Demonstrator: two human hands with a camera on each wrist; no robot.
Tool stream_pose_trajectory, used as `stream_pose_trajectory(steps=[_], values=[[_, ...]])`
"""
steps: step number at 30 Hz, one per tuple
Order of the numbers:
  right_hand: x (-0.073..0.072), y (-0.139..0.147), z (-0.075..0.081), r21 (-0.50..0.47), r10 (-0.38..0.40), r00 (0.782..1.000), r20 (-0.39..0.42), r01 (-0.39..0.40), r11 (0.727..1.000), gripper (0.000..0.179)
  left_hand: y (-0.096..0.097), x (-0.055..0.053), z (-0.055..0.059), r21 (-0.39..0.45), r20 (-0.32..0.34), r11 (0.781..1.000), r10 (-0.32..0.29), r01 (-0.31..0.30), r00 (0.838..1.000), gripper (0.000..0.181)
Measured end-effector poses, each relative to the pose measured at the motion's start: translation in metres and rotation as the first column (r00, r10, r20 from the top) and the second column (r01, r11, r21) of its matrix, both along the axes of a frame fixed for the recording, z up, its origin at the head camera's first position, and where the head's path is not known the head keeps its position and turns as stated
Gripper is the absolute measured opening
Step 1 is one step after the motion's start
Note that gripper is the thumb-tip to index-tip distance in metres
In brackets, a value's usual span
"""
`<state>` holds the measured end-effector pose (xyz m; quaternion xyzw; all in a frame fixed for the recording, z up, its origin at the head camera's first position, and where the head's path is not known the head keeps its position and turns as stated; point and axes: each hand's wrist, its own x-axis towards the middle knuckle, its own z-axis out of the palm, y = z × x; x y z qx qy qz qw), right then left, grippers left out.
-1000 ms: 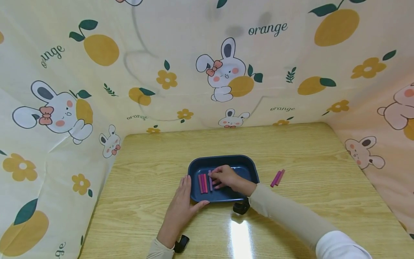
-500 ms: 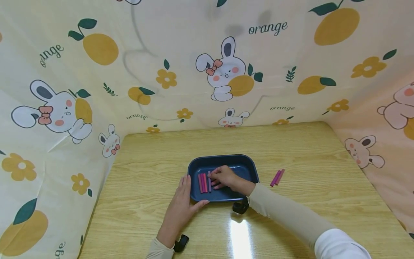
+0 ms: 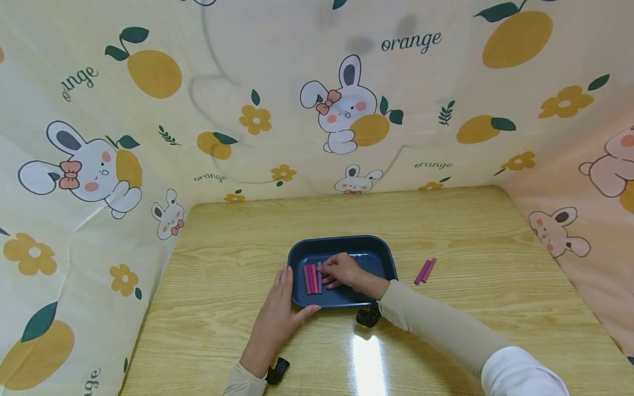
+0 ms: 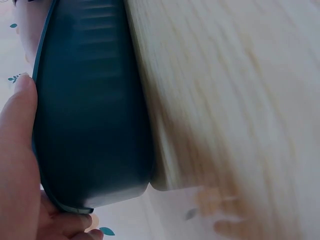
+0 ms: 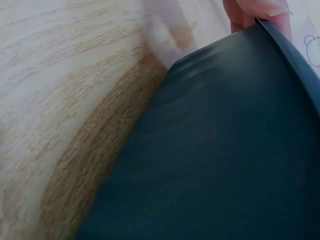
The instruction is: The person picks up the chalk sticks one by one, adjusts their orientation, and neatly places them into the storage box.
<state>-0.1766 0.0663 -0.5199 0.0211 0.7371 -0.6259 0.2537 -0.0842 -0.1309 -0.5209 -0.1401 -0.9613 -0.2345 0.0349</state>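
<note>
A dark blue tray [image 3: 346, 242] sits on the table. Inside, at its left, three pink, magenta and red sticks [image 3: 310, 280] lie side by side. Just right of them my right hand [image 3: 344, 269] pinches a purple stick [image 3: 319, 285] near its far end, parallel to the others. My left hand [image 3: 277, 311] rests against the tray's near left corner, fingers along the left rim and thumb on the near rim. In the left wrist view the tray wall [image 4: 95, 100] is beside that thumb. The tray wall [image 5: 210, 145] hides the right fingers in the right wrist view.
Two more sticks, a magenta one [image 3: 422, 273] and a brownish pink one [image 3: 430, 270], lie on the wooden table [image 3: 475, 308] right of the tray. A cloth printed with rabbits and oranges [image 3: 277, 99] rises along the table's back and sides.
The purple stick in my right hand has moved slightly left, closer beside the row of three. The left hand and the tray stay put.
</note>
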Motion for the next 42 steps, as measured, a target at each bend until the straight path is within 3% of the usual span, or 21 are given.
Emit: stream_pose_trajectory(steps=[20,42], values=[[-0.0008,-0.002,0.0,0.049,0.005,0.999,-0.042,-0.003,0.999,0.016,0.0005,-0.0008,0.0022,0.002,-0.01,1.0,-0.004,0.004,1.0,0.105],[-0.0016,-0.0009,-0.0045,0.028,-0.021,0.999,-0.048,0.022,0.999,0.014,0.0016,0.0001,0.0022,-0.02,-0.01,1.0,0.0,0.0,1.0,0.105]])
